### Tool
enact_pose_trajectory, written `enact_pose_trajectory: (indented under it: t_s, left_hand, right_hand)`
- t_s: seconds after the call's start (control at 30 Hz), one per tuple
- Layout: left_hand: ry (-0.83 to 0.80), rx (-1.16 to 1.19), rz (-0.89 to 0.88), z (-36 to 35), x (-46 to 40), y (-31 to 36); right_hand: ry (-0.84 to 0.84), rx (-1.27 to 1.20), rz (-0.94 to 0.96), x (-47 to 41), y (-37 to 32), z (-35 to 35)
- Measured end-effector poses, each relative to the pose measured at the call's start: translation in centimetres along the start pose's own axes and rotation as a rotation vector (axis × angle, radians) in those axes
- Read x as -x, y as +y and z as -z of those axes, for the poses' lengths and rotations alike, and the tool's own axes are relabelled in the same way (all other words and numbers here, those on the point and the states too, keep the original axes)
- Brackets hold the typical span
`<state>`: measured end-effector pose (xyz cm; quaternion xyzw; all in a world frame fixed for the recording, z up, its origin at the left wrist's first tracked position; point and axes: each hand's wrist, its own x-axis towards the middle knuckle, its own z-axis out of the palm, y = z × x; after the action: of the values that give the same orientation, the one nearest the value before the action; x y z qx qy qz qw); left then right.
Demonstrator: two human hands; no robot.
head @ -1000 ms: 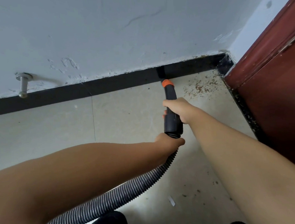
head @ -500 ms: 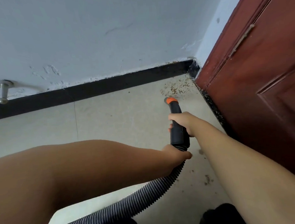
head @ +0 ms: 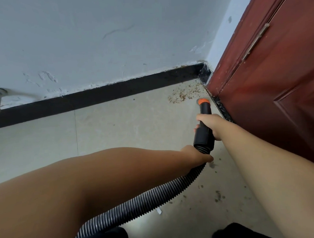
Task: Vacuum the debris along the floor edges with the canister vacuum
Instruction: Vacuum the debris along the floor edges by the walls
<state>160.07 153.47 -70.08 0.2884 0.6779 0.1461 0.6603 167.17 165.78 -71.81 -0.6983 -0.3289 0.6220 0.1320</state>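
right hand (head: 211,126) curled round black nozzle (head: 204,127), fingers wrapped, gripping mid-tube. left hand (head: 195,154) gripping ribbed hose (head: 138,207) just behind nozzle cuff, fingers hidden underneath. orange nozzle tip (head: 202,101) low over floor (head: 117,131) beside red door (head: 277,95) edge, near far right corner. brown debris (head: 183,95) scattered in corner against black skirting (head: 115,93), just left of tip. more specks on floor near hose.

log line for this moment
right hand grips nozzle | left hand holds hose | orange tip near corner debris
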Motion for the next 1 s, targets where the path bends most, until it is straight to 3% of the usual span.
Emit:
enact_pose_trajectory:
  t_s: [0.23, 0.47, 0.6, 0.8, 1.0]
  left_hand:
    - [-0.1, 0.023, 0.019, -0.3, -0.5, 2.0]
    - [-0.007, -0.163, -0.058, -0.8, -0.4, 0.7]
    - [-0.058, -0.14, -0.053, -0.1, 0.3, -0.5]
    - [-0.329, 0.173, 0.04, 2.0, 2.0, -2.8]
    - [-0.268, 0.311, 0.06, 3.7, 2.1, -4.7]
  right_hand:
    - [0.084, -0.042, 0.005, -1.8, -0.5, 2.4]
    - [0.155, -0.011, 0.052, -1.6, 0.6, 1.6]
    - [0.069, 0.015, 0.004, 0.0, 0.9, 0.6]
    - [-0.149, 0.046, -0.044, 2.2, 0.5, -2.4]
    - [-0.258, 0.207, 0.011, 2.3, 0.0, -6.0]
